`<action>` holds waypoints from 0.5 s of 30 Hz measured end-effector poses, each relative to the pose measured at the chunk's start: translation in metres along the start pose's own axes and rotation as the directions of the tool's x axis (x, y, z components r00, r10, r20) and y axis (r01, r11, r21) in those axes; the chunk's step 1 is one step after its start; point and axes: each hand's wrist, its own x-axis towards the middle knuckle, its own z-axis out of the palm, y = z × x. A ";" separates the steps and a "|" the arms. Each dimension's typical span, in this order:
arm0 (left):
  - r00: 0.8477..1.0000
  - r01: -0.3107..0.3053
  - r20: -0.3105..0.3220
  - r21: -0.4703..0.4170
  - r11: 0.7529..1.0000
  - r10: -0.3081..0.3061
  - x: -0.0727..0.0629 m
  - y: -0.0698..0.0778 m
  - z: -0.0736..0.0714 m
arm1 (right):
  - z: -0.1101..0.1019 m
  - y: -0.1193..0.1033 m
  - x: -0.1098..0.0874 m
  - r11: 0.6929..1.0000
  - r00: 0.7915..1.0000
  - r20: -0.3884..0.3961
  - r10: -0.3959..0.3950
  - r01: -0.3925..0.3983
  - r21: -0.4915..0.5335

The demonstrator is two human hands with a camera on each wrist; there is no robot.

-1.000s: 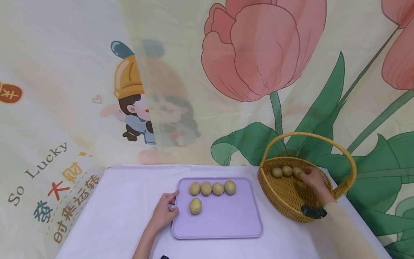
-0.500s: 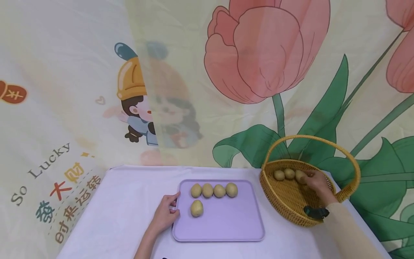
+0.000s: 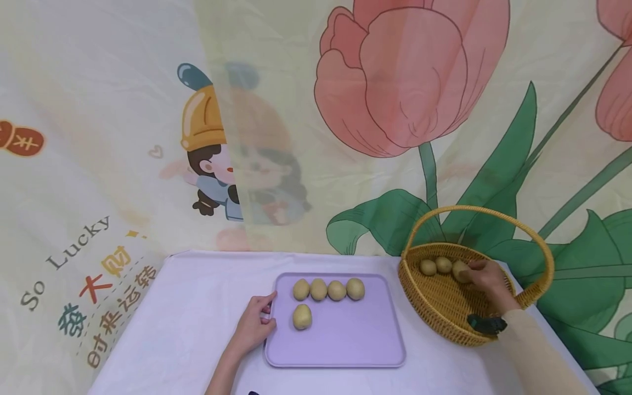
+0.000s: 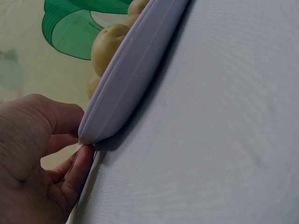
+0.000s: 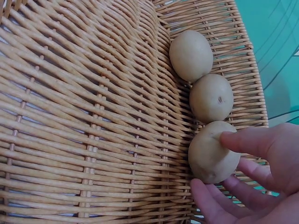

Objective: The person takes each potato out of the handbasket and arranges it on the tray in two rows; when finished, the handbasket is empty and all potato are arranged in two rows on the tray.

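Observation:
My right hand [image 3: 486,278] reaches into the wicker basket [image 3: 434,314] and holds the endmost potato [image 5: 212,154], thumb on its upper side and fingertips around its lower side. Two more potatoes, a middle one [image 5: 212,99] and a far one [image 5: 191,56], lie in line with it along the basket wall. At the left edge of the lilac tray [image 3: 350,343], my left hand [image 3: 252,327] pinches the rim; the left wrist view shows fingertips [image 4: 83,156] at the tray's corner. On the tray, several potatoes [image 3: 318,289] form a back row, with a single potato [image 3: 302,317] in front at the left.
The basket's tall arched handle [image 3: 486,209] rises over the right hand. A white cloth [image 3: 192,307] covers the table. Behind it hangs a printed curtain [image 3: 276,230] with a tulip and a cartoon figure.
The head view has shifted slightly. My right hand stays at the same potato in the basket, and my left hand stays at the tray's edge. The tray's potatoes have not moved.

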 end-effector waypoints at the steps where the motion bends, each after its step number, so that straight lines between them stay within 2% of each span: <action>1: 1.000 -0.006 0.001 0.002 1.000 0.006 0.000 0.000 0.000 | -0.001 0.000 0.000 1.000 1.000 0.011 0.002 -0.002 0.008; 3: 1.000 -0.007 0.000 -0.005 1.000 0.007 0.001 0.001 0.000 | -0.002 0.000 0.000 1.000 0.999 0.036 0.003 -0.004 0.018; 9: 1.000 -0.018 -0.003 -0.016 1.000 0.018 0.005 0.002 -0.001 | -0.004 -0.002 0.001 0.998 0.994 0.096 -0.061 0.064 -0.025; 15: 1.000 -0.014 0.004 -0.023 1.000 0.014 0.001 0.002 -0.002 | -0.002 -0.003 -0.002 0.992 0.988 0.128 -0.089 0.099 -0.074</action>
